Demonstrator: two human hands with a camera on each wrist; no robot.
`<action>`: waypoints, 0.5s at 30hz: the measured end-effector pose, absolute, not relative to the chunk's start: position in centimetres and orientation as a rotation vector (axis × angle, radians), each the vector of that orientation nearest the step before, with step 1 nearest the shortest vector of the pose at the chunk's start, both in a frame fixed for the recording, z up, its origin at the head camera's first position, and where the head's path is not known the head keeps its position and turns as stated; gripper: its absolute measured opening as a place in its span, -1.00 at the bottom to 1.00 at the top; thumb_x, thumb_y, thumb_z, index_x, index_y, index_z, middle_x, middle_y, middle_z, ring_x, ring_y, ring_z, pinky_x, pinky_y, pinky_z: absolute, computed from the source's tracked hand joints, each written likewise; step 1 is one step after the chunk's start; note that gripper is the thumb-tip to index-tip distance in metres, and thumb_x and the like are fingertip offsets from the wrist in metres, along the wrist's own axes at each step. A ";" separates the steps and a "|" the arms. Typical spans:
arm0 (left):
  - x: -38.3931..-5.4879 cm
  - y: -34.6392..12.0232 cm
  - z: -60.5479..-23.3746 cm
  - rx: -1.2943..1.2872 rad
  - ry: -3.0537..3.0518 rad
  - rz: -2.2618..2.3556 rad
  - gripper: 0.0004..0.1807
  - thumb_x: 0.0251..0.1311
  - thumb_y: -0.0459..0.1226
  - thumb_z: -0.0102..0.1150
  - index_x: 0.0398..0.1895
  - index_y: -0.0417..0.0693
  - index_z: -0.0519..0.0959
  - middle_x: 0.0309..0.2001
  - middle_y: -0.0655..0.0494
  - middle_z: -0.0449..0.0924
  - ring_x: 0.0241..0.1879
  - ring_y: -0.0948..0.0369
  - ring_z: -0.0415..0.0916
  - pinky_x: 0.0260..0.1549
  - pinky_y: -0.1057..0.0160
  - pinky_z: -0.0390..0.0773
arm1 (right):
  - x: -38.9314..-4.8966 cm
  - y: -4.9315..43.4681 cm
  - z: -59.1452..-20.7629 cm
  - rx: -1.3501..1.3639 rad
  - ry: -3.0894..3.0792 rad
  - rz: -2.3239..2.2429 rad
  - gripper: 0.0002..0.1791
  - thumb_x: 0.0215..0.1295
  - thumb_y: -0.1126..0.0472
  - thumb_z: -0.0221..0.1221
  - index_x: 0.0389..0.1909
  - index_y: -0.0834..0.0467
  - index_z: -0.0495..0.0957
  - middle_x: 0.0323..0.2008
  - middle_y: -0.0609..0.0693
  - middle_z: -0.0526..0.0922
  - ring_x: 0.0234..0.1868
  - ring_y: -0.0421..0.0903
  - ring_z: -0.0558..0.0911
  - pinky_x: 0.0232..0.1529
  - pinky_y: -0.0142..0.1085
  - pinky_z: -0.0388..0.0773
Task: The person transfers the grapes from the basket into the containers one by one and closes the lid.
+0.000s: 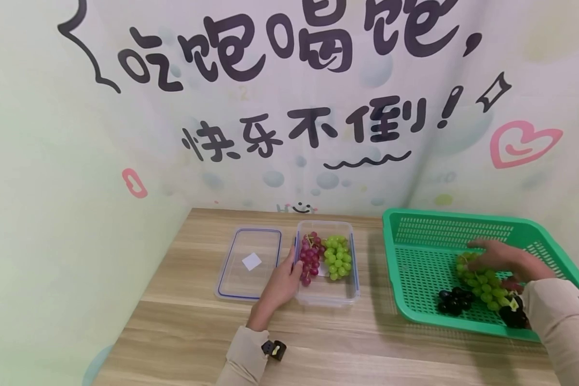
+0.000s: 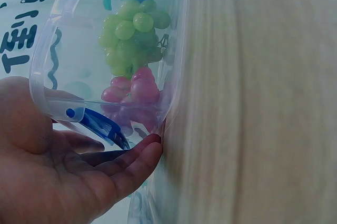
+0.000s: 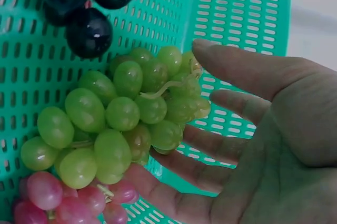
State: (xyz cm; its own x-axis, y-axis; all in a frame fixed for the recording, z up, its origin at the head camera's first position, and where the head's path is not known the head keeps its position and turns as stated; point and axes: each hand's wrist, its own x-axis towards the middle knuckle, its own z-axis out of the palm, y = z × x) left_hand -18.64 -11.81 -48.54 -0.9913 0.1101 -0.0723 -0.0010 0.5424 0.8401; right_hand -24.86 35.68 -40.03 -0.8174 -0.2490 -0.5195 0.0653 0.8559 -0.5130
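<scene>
A clear plastic food container point(image 1: 325, 292) holds a red grape bunch point(image 1: 311, 257) and a green grape bunch point(image 1: 338, 257) side by side. My left hand point(image 1: 282, 281) holds its left wall, thumb over the rim and fingers low outside, beside a blue latch point(image 2: 102, 126). Over the green basket point(image 1: 395, 268), my right hand point(image 1: 504, 257) reaches to another green grape bunch point(image 3: 110, 116). Its thumb and fingers are spread around the bunch's stem end, not closed on it. Red grapes point(image 3: 68, 200) and black grapes point(image 3: 79, 8) lie beside that bunch.
The container's clear lid point(image 1: 265, 246), with a blue seal and a white square, lies flat left of the container. A second dark bunch point(image 1: 513, 313) sits near my right sleeve. Behind the wooden table point(image 1: 328, 343) hangs a printed wall cloth point(image 1: 251, 187).
</scene>
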 end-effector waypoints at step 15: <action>-18.6 -11.9 -48.4 0.120 2.662 1.462 -0.36 0.57 -0.16 -0.27 0.56 -0.24 -0.08 0.52 -0.20 0.07 -0.46 0.09 0.40 -0.44 0.21 0.52 | -24.1 35.9 -40.4 0.023 2.288 -0.857 -0.16 0.39 0.22 0.16 0.49 0.35 -0.11 0.15 0.67 0.20 -0.62 -0.14 0.35 -0.55 -0.16 0.57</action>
State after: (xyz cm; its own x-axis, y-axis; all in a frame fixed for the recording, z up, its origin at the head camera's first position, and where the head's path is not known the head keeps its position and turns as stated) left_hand -18.56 -11.85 -48.44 -0.9916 0.1182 -0.0517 0.0198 0.5354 0.8443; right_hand -24.08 35.90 -40.44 -0.7660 -0.2102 -0.6075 0.2408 0.7824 -0.5744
